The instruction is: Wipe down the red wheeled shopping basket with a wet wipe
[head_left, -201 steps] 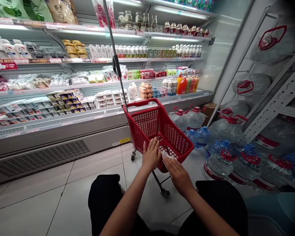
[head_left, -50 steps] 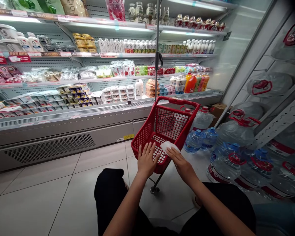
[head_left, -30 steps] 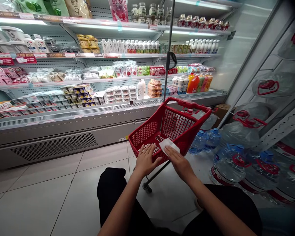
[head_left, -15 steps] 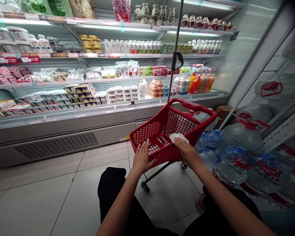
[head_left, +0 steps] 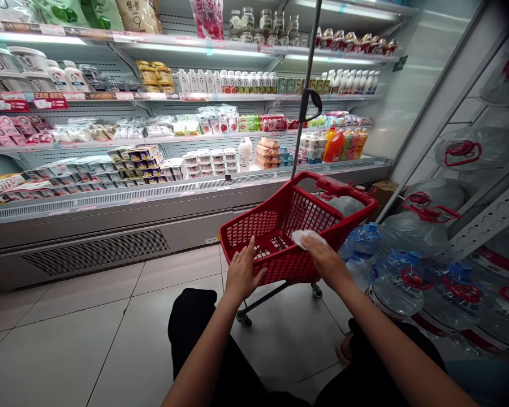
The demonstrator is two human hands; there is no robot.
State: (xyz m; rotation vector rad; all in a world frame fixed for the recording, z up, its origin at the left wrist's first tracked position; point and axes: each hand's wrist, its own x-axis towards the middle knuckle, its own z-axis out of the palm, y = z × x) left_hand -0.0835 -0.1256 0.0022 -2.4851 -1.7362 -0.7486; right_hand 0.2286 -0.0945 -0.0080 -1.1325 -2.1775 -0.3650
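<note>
A red shopping cart [head_left: 286, 265] with a perforated plastic basket stands on the floor in front of me. My left hand [head_left: 241, 272] is at the basket's near left side, fingers stretched out and thumb apart; it holds nothing. Whether its fingers touch the rim or hover just beside it, I cannot tell. At the near rim, farther right, my right hand [head_left: 326, 260] presses a crumpled white wipe [head_left: 304, 236] against the plastic. The fingers cover part of the wipe. Through the basket's slotted bottom the floor shows.
An open chiller [head_left: 178, 206] with stocked dairy shelves runs along the back. A dark pole with a loop handle [head_left: 311, 104] rises behind the cart. Large water bottles [head_left: 396, 291] crowd the right side, near a cardboard box [head_left: 385, 192]. My dark-clad knees are below.
The cart has turned slightly, its near left wheel swinging left and up in view. My left hand has shifted a little left. The right hand stays at the rim with the wipe.
</note>
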